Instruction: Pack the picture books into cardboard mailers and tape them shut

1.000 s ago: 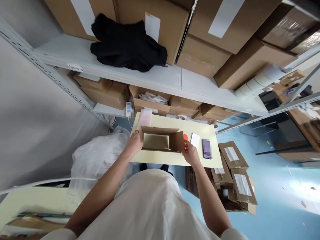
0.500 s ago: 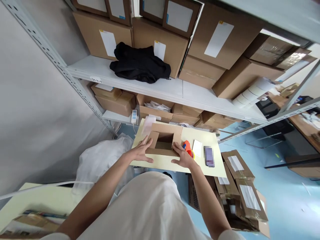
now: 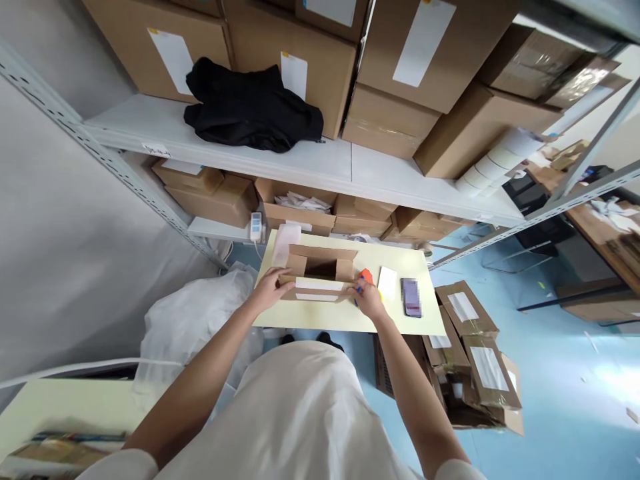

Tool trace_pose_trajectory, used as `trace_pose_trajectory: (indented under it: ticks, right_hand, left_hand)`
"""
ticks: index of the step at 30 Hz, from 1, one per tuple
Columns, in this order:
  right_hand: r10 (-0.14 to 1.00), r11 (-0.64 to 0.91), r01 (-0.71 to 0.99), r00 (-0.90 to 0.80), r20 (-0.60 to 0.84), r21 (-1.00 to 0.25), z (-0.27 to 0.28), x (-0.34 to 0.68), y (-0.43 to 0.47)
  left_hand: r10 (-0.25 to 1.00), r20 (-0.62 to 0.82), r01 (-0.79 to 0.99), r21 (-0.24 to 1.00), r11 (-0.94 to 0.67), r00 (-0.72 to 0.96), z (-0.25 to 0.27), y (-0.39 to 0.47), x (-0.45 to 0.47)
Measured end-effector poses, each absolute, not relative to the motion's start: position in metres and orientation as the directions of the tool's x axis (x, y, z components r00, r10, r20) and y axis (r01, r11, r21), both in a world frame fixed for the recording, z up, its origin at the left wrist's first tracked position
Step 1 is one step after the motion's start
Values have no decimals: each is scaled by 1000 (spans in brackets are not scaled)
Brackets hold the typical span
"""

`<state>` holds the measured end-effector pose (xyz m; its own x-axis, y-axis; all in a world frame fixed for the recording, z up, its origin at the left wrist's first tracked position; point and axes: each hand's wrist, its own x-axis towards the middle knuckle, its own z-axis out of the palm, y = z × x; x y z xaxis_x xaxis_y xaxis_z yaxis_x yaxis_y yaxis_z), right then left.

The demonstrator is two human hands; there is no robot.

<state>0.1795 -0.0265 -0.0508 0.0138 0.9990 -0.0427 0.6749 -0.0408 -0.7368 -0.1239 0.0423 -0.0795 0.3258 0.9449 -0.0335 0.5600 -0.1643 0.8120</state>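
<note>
A small open cardboard box (image 3: 323,293) sits on the pale yellow table (image 3: 320,320) in front of me, its top flaps raised and its inside dark. White strips show on the side nearest me. My left hand (image 3: 270,289) grips the left end of the near flap, thumb on the front. On the right end of that flap, my right hand (image 3: 369,297) holds on with its fingers curled. An orange tool with blue and yellow parts (image 3: 367,275), perhaps a tape dispenser, lies just behind my right hand, which partly hides it.
Right of the box lie a white card (image 3: 387,283) and a phone (image 3: 411,297). Shelving (image 3: 320,163) with cartons and a black garment (image 3: 255,107) rises behind the table. Flattened cartons (image 3: 475,353) are stacked on the floor at right; clear plastic wrap (image 3: 195,320) is heaped at left.
The near flap has swung up and now faces me with its white strips. My hands have closed from spread fingers onto its two ends. The view has tipped down slightly.
</note>
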Motion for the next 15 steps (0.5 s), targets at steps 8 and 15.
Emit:
trace_pose_trajectory:
  ticks: [8,15]
  right_hand:
    - [991,-33,510,-97,-96,-860,-46,201,45]
    - [981,-62,293,-159,-113,-954,-66,216,20]
  left_hand:
    - [968,-251,426,877,222,11,-92,60,-101]
    - [943,-313,321,887,333,-114,-95,34,-98]
